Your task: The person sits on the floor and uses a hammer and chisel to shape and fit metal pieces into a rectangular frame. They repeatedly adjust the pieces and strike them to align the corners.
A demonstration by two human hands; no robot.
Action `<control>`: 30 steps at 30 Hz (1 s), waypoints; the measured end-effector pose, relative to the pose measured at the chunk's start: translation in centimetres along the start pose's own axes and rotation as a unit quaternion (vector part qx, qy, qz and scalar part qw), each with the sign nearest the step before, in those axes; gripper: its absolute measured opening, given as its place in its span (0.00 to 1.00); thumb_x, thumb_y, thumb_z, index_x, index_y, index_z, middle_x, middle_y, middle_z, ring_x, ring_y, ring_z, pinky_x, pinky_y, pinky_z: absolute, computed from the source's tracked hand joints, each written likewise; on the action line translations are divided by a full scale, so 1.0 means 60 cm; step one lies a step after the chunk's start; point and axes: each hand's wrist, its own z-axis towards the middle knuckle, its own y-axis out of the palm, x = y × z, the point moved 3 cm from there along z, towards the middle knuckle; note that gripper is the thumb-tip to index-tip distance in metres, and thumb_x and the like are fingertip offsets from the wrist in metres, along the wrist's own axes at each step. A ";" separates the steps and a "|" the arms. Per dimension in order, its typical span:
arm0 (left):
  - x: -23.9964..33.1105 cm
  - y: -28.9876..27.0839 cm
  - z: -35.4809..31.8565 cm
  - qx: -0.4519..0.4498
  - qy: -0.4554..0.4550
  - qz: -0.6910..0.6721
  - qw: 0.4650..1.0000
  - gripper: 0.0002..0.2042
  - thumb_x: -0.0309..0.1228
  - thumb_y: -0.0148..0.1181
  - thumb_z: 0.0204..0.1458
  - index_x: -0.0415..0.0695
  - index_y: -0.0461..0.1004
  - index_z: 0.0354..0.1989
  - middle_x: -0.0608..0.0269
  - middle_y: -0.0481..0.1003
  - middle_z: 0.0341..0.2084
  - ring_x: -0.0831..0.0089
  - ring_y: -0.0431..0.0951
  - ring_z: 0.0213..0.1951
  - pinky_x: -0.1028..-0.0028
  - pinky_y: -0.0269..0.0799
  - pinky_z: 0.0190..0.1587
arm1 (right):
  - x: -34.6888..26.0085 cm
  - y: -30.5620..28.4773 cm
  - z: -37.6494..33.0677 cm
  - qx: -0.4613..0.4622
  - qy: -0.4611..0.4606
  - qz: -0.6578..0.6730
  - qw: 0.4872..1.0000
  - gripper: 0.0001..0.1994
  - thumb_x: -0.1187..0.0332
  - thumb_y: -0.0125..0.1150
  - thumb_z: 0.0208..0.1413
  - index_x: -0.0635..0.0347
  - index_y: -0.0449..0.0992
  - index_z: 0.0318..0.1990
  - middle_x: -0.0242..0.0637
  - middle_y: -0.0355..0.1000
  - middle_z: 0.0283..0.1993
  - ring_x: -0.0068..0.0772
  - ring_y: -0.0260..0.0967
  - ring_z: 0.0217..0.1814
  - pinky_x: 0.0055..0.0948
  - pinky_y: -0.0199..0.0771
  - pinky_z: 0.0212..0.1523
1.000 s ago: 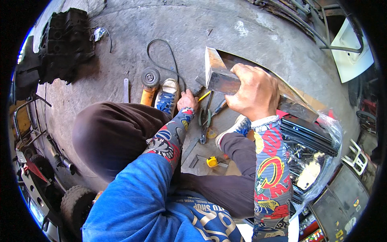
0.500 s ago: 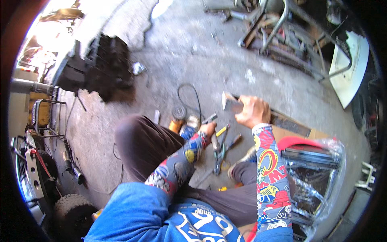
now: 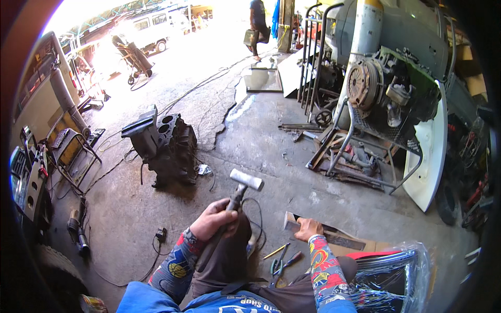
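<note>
My left hand (image 3: pixel 213 219) grips the handle of a hammer (image 3: pixel 241 185), raised with its silver head up above my knee. My right hand (image 3: pixel 308 228) rests on a flat angled metal piece (image 3: pixel 326 236) lying on the concrete floor. Between my legs lie pliers (image 3: pixel 277 265), a screwdriver with a red handle (image 3: pixel 293 257) and a yellow pencil-like tool (image 3: pixel 275 252). Both forearms wear patterned sleeves.
A dark engine block (image 3: pixel 166 146) stands on the floor ahead left. An engine on a metal stand (image 3: pixel 386 99) and a white panel (image 3: pixel 430 156) are at right. A plastic-wrapped chrome grille (image 3: pixel 391 279) lies by my right arm. A person (image 3: pixel 258 23) walks far off.
The view has tilted up from the floor to the workshop. My left hand has picked up the hammer and raised it; my right hand stays on the metal piece.
</note>
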 end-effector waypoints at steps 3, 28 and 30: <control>-0.046 -0.037 -0.046 0.063 -0.020 0.070 0.995 0.07 0.31 0.60 0.61 0.45 0.68 0.39 0.69 0.70 0.24 0.79 0.71 0.23 0.77 0.69 0.25 | -0.003 0.024 -0.017 -0.011 -0.020 -0.002 1.000 0.21 0.59 0.66 0.40 0.45 0.80 0.47 0.48 0.80 0.46 0.54 0.77 0.51 0.48 0.76 0.54; -0.172 -0.125 -0.021 0.060 -0.087 -0.034 0.994 0.11 0.30 0.60 0.61 0.41 0.67 0.47 0.65 0.68 0.22 0.76 0.69 0.19 0.74 0.67 0.20 | 0.018 0.050 -0.104 -0.090 -0.075 -0.075 0.990 0.17 0.66 0.65 0.35 0.52 0.80 0.39 0.50 0.79 0.39 0.59 0.76 0.45 0.53 0.77 0.47; -0.176 -0.109 -0.008 0.047 -0.092 -0.032 0.994 0.11 0.30 0.60 0.61 0.41 0.67 0.46 0.65 0.68 0.22 0.76 0.69 0.19 0.74 0.67 0.20 | 0.009 0.039 -0.108 -0.070 -0.075 -0.070 0.992 0.18 0.66 0.66 0.33 0.53 0.80 0.38 0.51 0.79 0.36 0.60 0.76 0.44 0.54 0.76 0.45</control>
